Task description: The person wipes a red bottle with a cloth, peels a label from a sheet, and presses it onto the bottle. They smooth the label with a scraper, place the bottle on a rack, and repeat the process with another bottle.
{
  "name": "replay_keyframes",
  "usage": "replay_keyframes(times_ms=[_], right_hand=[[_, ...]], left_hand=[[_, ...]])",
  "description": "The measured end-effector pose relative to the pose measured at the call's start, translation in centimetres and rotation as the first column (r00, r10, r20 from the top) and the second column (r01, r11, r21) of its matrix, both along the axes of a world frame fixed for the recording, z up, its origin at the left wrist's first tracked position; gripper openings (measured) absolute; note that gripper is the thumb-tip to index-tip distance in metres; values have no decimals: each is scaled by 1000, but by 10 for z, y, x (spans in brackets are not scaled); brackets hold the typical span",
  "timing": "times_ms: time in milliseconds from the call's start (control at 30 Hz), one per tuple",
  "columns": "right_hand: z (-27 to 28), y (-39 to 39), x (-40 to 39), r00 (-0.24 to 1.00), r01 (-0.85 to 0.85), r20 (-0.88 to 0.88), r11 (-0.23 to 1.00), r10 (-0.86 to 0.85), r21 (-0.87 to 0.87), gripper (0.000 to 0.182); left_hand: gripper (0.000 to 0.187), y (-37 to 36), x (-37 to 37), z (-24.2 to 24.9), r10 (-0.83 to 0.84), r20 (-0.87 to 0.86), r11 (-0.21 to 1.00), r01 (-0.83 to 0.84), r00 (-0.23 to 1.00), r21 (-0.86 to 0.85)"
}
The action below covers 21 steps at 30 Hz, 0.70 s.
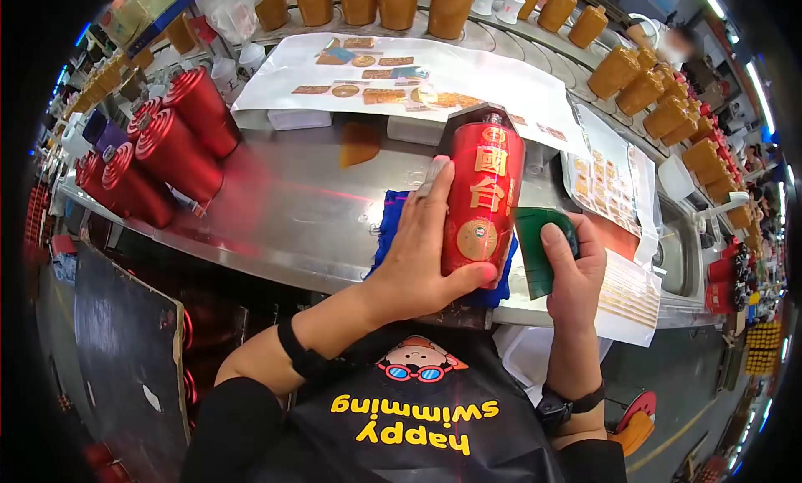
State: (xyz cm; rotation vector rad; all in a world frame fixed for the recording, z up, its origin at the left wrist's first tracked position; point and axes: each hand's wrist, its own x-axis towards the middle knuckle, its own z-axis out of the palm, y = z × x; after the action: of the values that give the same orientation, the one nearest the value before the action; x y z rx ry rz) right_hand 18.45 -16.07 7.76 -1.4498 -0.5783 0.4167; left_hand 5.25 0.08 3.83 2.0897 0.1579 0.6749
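Observation:
A red bottle [493, 178] with gold characters and a round gold emblem lies tilted over the bench edge in front of me. My left hand [422, 253] is wrapped along its left side, thumb across the lower end. In my right hand [576, 266] is a green squeegee [539, 249], a flat translucent blade pinched between thumb and fingers. The blade's left edge is right at the bottle's right side. Under the bottle lies a blue cloth [391, 224], partly hidden by my left hand and the bottle.
Several red bottles [180, 149] stand at the left on the metal bench [292, 199]. Behind the held bottle lies a white sheet [284, 69] with gold decals. More decal sheets [610, 182] are at the right, beside a sink [681, 249]. Brown bottles [451, 11] line the conveyor [501, 44].

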Motion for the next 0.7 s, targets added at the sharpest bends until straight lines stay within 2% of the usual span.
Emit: replay_keyframes(times_ms=[67, 167, 333, 433, 533, 633, 700], right_hand=[[-4, 1, -1, 1000, -10, 0, 1000, 10, 10, 17], [-9, 0, -1, 1000, -13, -15, 1000, 13, 4, 18], [-16, 0, -1, 996, 11, -86, 1000, -12, -3, 18], [-19, 0, 0, 996, 1, -91, 1000, -1, 2, 18], [-20, -1, 0, 997, 5, -82, 1000, -5, 0, 18], [-21, -4, -1, 997, 11, -78, 1000, -11, 4, 17], [-20, -3, -2, 996, 13, -91, 1000, -10, 27, 17]], left_hand=[[108, -9, 14, 4, 79, -9, 997, -80, 997, -22], [103, -11, 22, -2, 124, -44, 992, -122, 991, 31], [91, -7, 22, -4, 0, 17, 975, 4, 1000, -224], [89, -4, 18, 0, -44, 5, 961, 44, 999, -272], [89, -2, 18, 2, -63, 45, 902, 76, 997, -425], [90, -7, 20, 13, 16, -52, 942, -33, 999, -334], [91, -14, 25, 10, 132, -71, 988, -138, 989, -73]])
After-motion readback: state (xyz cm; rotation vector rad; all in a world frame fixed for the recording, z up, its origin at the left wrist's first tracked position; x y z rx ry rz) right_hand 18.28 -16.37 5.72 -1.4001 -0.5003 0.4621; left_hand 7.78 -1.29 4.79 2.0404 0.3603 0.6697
